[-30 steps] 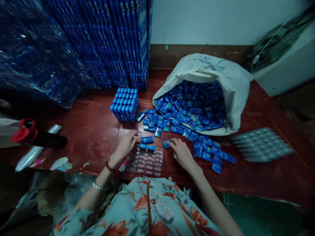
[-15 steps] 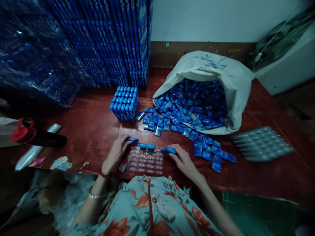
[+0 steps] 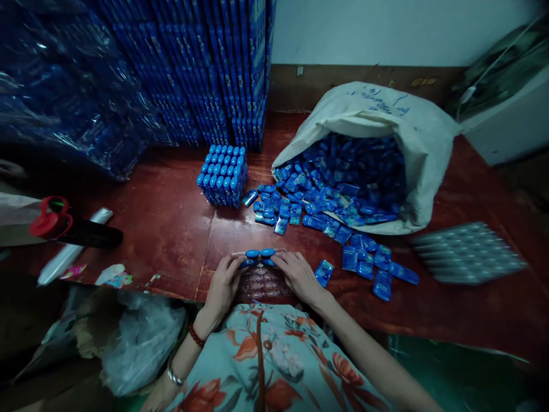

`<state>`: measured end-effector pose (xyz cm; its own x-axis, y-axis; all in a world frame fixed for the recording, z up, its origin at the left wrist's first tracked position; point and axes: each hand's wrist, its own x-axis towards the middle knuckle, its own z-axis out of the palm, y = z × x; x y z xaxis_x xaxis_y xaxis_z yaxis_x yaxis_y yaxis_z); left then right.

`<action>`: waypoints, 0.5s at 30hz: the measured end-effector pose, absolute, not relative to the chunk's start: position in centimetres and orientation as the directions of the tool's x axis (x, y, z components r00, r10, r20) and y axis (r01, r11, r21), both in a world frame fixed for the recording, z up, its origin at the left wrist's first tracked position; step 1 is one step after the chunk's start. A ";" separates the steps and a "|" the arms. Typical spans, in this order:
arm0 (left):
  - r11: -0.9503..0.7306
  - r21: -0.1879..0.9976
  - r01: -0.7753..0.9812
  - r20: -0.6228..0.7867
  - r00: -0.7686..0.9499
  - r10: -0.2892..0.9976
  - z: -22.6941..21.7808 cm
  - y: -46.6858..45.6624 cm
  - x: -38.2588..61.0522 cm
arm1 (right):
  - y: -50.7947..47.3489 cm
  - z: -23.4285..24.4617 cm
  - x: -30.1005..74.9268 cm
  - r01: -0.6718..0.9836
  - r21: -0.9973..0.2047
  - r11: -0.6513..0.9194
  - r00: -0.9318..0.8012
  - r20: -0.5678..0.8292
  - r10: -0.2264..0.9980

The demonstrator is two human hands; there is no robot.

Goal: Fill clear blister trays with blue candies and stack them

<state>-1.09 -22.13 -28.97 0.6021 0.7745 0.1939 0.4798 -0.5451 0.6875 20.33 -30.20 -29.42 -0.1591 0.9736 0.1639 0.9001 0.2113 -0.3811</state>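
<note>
A clear plastic tray (image 3: 263,283) with rows of cells lies before me at the table's front edge. Two blue, rounded-end cases (image 3: 253,253) stand side by side in its far row. My left hand (image 3: 223,281) grips another small blue case (image 3: 247,264) just nearer to me, over the left part of the tray. Opposite it, my right hand (image 3: 301,278) has its fingers closed on a similar blue case (image 3: 267,262). Fingers partly cover both held cases. Right of my right hand, a flat blue case (image 3: 324,273) lies loose on the table.
A white sack (image 3: 429,149) spills many blue cases (image 3: 281,209) across the red-brown table. Behind my hands stands a filled block of cases (image 3: 223,174). Stacked clear trays (image 3: 469,252) sit at right, a red-lidded bottle (image 3: 81,229) at left. Tall blue stacks (image 3: 206,74) rise behind.
Both hands have moved inward and nearer to me, bringing their cases together behind the tray's far row. A loose case now shows beside my right hand. The whole view has shifted slightly.
</note>
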 end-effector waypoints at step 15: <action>-0.891 0.171 0.420 -0.060 0.907 0.417 -29.0 -20.8 2.4 | -26.9 -24.3 17.1 0.981 -0.156 0.113 -0.143 -0.196 0.970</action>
<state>2.40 -20.79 -29.01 0.9071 0.4166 -0.0596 0.4205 -0.8911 0.1710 17.06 -26.93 -24.34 -0.1433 0.9701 -0.1958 0.9812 0.1135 -0.1560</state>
